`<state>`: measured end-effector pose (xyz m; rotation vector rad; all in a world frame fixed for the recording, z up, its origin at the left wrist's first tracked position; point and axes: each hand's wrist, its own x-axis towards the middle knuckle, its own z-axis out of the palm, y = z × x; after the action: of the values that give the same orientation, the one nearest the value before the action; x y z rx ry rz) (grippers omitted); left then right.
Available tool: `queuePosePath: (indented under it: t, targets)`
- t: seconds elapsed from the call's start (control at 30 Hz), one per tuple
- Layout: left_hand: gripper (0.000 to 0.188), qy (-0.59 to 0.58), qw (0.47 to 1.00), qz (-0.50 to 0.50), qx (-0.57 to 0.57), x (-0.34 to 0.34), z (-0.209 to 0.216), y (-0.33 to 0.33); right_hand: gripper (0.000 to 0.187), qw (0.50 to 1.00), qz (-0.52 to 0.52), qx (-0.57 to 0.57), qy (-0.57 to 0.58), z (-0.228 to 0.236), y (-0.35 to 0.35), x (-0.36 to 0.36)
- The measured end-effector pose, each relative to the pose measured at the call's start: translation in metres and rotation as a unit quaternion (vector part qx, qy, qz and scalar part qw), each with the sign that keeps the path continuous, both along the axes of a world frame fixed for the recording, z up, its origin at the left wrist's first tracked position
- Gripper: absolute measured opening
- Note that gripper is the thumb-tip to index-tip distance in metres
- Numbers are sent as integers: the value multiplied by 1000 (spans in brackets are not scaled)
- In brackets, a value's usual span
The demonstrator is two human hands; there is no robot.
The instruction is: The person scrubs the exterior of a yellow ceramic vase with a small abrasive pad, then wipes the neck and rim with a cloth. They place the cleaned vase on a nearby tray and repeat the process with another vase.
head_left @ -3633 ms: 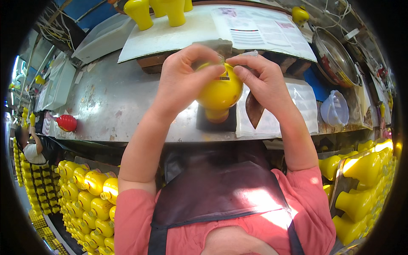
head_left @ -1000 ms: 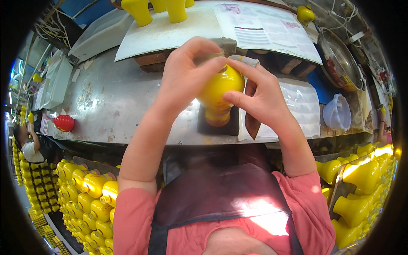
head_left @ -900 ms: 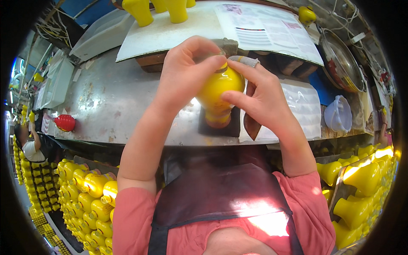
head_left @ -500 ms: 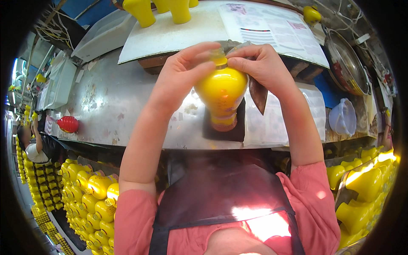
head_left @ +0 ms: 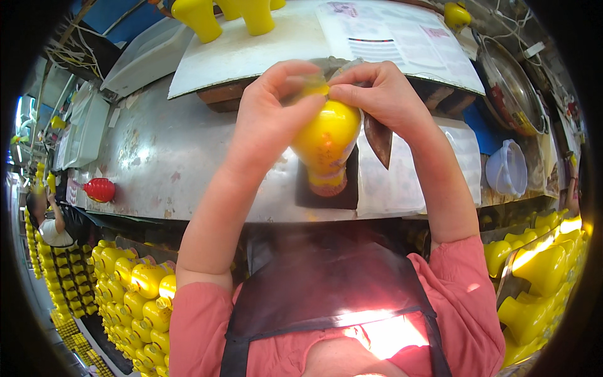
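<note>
A glossy yellow vase-shaped bottle [head_left: 330,138] stands in front of me on a dark pad [head_left: 348,188], its broad shoulder up and its narrow foot down. My left hand [head_left: 273,103] has its thumb and fingers around the bottle's neck; the fingertips are smeared by motion. At the other side of the neck, my right hand [head_left: 377,88] pinches thumb against forefinger. A small pale, see-through bit shows by those fingers, too unclear to name. Below the right hand a dark brown pointed piece [head_left: 379,141] juts out; whether the hand touches it is unclear.
Several yellow vessels [head_left: 257,16] stand on a raised white board [head_left: 289,47] behind the hands. On the metal table [head_left: 163,157] are a red ribbed object [head_left: 99,190] and a pale tub [head_left: 506,168]. Stacked yellow bottles [head_left: 135,295] flank me; another person [head_left: 53,229] is far left.
Both hands stay at the bottle's neck. The left fingers have shifted and now cover more of the clear mouth. The whole view has moved slightly.
</note>
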<state>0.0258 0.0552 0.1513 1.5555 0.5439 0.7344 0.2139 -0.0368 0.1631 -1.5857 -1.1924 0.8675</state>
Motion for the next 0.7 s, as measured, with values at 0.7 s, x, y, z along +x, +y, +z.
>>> queuePosePath:
  t: [0.7]
  targets:
    - [14,-109,992,-27,-51,6,-10,-3,24,994,-14,36,-105,9,-37,-12]
